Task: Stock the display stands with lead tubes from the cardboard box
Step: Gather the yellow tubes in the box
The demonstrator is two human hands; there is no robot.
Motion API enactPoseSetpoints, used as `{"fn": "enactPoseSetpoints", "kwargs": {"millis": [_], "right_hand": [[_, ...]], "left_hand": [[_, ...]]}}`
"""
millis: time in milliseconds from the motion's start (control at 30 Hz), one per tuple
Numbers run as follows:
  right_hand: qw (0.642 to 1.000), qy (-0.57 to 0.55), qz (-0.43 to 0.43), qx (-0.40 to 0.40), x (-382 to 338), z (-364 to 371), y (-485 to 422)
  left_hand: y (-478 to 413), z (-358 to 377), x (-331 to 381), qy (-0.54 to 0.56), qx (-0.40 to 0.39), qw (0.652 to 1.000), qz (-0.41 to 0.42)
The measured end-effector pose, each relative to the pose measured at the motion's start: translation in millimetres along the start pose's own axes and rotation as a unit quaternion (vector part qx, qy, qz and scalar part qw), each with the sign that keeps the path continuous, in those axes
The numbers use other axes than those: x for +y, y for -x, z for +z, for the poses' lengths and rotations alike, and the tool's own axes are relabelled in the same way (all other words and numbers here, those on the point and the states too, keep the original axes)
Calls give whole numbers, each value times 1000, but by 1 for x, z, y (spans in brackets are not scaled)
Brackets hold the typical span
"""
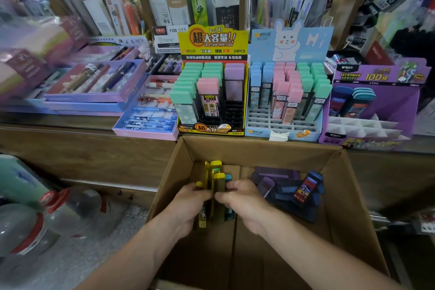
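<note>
Both my hands are down inside the open cardboard box [348,195] below the counter. My left hand [188,205] and my right hand [242,200] grip a bunch of yellow-capped lead tubes [217,186] between them, with a teal tube beside. A pile of dark purple and blue lead tubes [289,186] lies in the box to the right. On the counter stand three display stands: a yellow one [213,42] with green, pink and purple tubes, a light blue rabbit one [282,122] and a purple one [374,106], each with empty slots.
Pink and blue pen gift boxes [98,85] lie on the counter at the left. Large water bottles with red caps [47,214] stand on the floor at the lower left. Shelves packed with stationery rise behind the stands.
</note>
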State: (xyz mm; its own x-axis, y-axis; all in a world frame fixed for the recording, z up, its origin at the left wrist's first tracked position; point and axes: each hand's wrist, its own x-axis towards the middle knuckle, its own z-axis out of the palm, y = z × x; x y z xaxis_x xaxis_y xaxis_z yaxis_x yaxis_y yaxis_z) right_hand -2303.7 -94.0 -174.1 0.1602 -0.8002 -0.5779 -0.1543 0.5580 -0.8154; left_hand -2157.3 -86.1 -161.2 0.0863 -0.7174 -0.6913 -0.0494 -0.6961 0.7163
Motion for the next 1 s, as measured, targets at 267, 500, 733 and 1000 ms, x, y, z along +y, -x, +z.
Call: {"fn": "enactPoseSetpoints", "kwargs": {"millis": [267, 500, 733, 1000], "right_hand": [[1000, 5, 11, 15, -2, 5, 3], [999, -11, 2, 39, -4, 1, 6], [996, -76, -42, 20, -17, -30, 28], [986, -154, -67, -3, -28, -64, 62]], "left_hand": [[2, 4, -3, 19, -1, 1000, 17], [5, 7, -3, 30, -17, 998, 43], [20, 16, 9, 128, -95, 984, 74], [36, 49, 22, 189, -193, 959, 86]]}}
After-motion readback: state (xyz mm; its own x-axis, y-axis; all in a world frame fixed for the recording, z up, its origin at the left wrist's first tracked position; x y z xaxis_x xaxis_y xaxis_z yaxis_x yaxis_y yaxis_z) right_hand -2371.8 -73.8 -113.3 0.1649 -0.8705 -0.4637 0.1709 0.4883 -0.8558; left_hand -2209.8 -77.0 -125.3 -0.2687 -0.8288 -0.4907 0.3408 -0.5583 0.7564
